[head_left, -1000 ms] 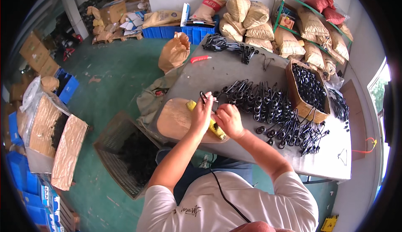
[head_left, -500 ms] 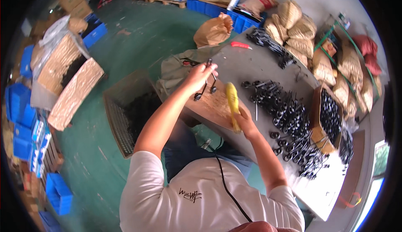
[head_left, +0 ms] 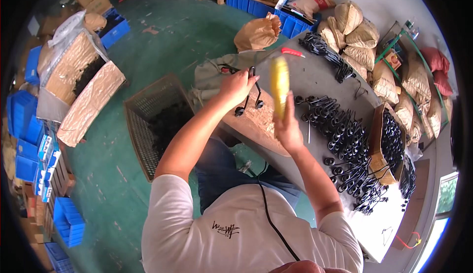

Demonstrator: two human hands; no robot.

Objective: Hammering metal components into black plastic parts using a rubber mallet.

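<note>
Brown basket (head_left: 148, 106) holds dark parts; your left hand (head_left: 237, 87) pinches a black wire part (head_left: 250, 92) hanging lengthwise downward, your right hand (head_left: 286, 125) grips an upright yellow tool (head_left: 280, 83).

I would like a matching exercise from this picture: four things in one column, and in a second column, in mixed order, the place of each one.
Things:
1. yellow tool
2. black metal piece
3. mesh basket
4. red-handled cutter

Places:
A. on the green floor, left of the table
B. in the left hand
C. lying at the far end of the grey table
D. in the right hand, held upright

Pairs: 1-D, 2-B, 3-A, 4-C
</note>
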